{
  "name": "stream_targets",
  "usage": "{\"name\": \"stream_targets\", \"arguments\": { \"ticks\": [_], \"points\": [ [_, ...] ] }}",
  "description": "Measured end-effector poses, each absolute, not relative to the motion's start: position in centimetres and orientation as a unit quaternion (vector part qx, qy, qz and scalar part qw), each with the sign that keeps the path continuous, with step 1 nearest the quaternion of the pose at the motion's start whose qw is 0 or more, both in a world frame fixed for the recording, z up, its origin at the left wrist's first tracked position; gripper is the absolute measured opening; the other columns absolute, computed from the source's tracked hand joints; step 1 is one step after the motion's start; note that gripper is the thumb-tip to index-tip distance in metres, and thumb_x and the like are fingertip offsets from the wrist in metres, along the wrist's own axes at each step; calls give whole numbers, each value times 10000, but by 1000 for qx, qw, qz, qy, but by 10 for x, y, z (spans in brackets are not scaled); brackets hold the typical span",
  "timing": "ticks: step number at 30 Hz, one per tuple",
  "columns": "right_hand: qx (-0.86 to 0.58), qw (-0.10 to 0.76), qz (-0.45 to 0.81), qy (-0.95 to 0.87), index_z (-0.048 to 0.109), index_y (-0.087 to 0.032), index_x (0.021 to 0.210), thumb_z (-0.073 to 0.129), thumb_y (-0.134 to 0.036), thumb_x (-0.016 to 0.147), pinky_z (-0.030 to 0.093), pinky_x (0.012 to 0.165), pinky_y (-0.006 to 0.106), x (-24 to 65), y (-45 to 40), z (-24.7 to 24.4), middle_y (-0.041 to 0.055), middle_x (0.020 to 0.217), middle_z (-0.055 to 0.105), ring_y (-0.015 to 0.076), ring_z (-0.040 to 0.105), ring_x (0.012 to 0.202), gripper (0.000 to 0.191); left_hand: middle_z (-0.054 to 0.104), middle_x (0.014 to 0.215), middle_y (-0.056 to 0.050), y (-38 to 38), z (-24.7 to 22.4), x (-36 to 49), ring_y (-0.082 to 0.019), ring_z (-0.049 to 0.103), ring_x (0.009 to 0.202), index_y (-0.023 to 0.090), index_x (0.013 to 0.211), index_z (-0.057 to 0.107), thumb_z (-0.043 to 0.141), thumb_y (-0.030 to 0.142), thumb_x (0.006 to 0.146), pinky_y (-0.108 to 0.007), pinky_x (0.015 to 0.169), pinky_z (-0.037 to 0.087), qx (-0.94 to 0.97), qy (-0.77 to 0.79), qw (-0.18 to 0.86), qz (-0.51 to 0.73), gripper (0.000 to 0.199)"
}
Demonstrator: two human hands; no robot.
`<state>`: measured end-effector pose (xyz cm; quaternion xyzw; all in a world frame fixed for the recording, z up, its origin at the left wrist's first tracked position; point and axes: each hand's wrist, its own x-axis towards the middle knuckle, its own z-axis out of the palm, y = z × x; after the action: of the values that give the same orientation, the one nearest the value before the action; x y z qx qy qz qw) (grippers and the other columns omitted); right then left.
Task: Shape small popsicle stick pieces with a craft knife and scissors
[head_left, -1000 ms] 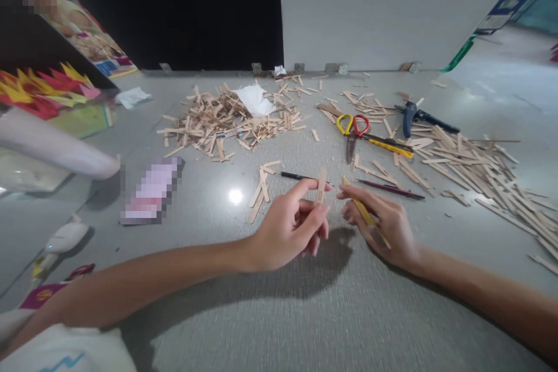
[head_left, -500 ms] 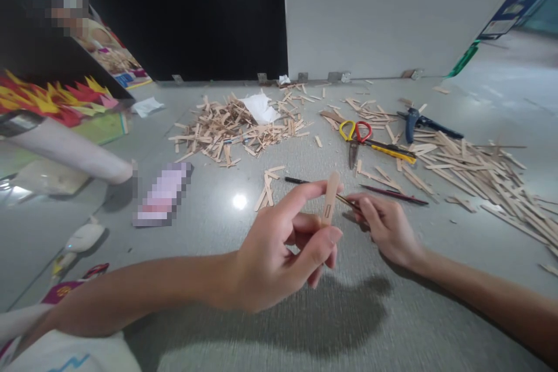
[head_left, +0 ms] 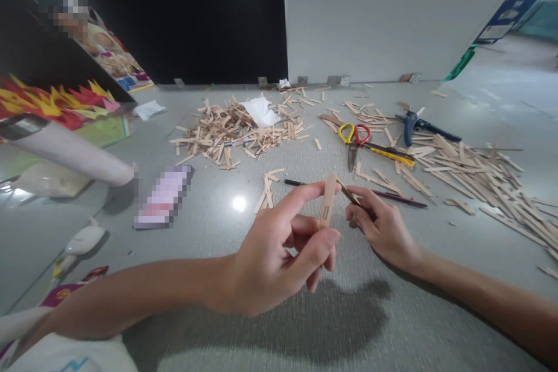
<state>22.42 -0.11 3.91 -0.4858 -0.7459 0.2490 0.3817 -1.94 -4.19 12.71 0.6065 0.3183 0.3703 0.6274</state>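
Note:
My left hand pinches a wooden craft stick upright between its fingertips. A small dark rectangle is marked low on the stick's face. Close by on the right, my right hand is closed around a thin gold-and-dark pen. Its tip is near the stick's upper edge; I cannot tell whether the two touch. Behind my right hand, a dark red pencil-like rod lies on the floor. A thin black rod is partly hidden behind my left hand.
Scissors with yellow and red handles lie beside a yellow cutter and dark blue pliers. Cut sticks form a pile and spread out right. At left are a cardboard tube, a phone-like slab and a glue gun. A person is beyond.
My right hand has risen slightly and brought the pen's tip up towards the top of the craft stick. My left hand has barely moved, still pinching the stick.

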Motion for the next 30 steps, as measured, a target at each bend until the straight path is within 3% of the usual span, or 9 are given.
{"name": "stream_targets", "arguments": {
  "ticks": [5, 9, 14, 18, 22, 26, 30],
  "points": [
    [-460, 393, 203, -770, 629, -168, 1289, 479, -257, 1025, 549, 643, 289, 223, 0, 39, 56, 848, 718, 177, 668, 677, 317, 627, 738, 33, -41, 127, -19, -73, 555, 474, 189, 1406, 451, 571, 355, 1081, -127, 418, 400, 597, 315, 638, 370, 384],
    [-453, 396, 243, -761, 645, -147, 1222, 464, -226, 1048, 461, 495, 232, 222, -1, 38, -25, 678, 637, 121, 551, 486, 263, 637, 746, 38, -41, 126, -18, -70, 568, 477, 216, 1377, 428, 568, 352, 1087, -121, 428, 413, 599, 310, 639, 369, 350],
    [-448, 417, 175, -772, 658, -161, 1096, 523, -216, 1032, 420, 441, 205, 219, -15, 61, -51, 630, 607, 98, 518, 447, 159, 660, 783, 46, -39, 123, -16, -55, 565, 461, 257, 1225, 385, 536, 340, 1106, -126, 449, 439, 596, 315, 630, 385, 210],
    [-454, 419, 91, -781, 691, -178, 1306, 559, -177, 1043, 421, 423, 201, 217, -44, 94, -83, 565, 562, 93, 481, 391, 295, 691, 839, 39, -38, 117, -14, -74, 649, 516, 284, 1174, 315, 514, 331, 1123, -105, 434, 407, 587, 320, 628, 399, 212],
    [-407, 355, 86, -837, 555, -260, 1575, 532, -165, 1088, 449, 420, 229, 220, -69, 121, -69, 590, 618, 115, 538, 401, 497, 699, 852, 33, -39, 114, -13, -82, 666, 529, 285, 1165, 292, 528, 372, 1127, -118, 445, 424, 577, 321, 630, 410, 254],
    [-401, 342, 76, -847, 450, -331, 1656, 541, -169, 1096, 529, 450, 245, 224, -80, 126, -45, 681, 734, 125, 592, 412, 590, 704, 851, 22, -40, 115, -13, -71, 621, 488, 276, 1168, 290, 558, 425, 1113, -145, 461, 438, 577, 328, 621, 416, 312],
    [-390, 377, 54, -839, 474, -309, 1646, 564, -139, 1074, 603, 507, 265, 226, -85, 116, -10, 776, 801, 143, 660, 456, 604, 697, 849, 15, -41, 115, -12, -74, 610, 487, 270, 1170, 288, 565, 439, 1106, -155, 463, 441, 583, 333, 619, 408, 331]
  ]
}}
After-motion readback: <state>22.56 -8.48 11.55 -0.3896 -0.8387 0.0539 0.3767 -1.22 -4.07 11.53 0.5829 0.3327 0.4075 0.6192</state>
